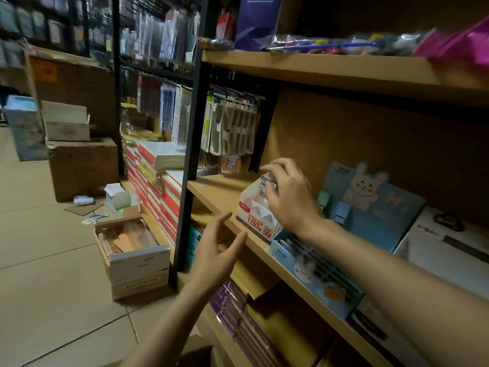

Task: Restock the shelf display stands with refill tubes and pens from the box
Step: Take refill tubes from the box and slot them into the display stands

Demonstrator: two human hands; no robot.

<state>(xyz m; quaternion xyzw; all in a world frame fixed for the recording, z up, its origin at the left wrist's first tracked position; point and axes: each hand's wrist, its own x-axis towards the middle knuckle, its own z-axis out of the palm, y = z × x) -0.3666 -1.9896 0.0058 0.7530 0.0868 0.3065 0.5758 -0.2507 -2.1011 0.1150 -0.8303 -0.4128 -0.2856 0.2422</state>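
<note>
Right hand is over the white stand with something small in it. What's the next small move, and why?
Probably lower the small pack into the white display stand and let go: the right hand pinches it just above the stand's open top, while the left hand hangs open, holding nothing.

left hand (215,250): open, fingers spread | right hand (287,197): fingers curled, pinching downward

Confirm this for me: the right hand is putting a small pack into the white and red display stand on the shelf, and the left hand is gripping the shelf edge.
Not quite. The left hand grips nothing: in the head view it hangs open in the air, in front of the shelf edge. The rest holds: the right hand pinches a small pack over the white and red display stand on the shelf.
</note>
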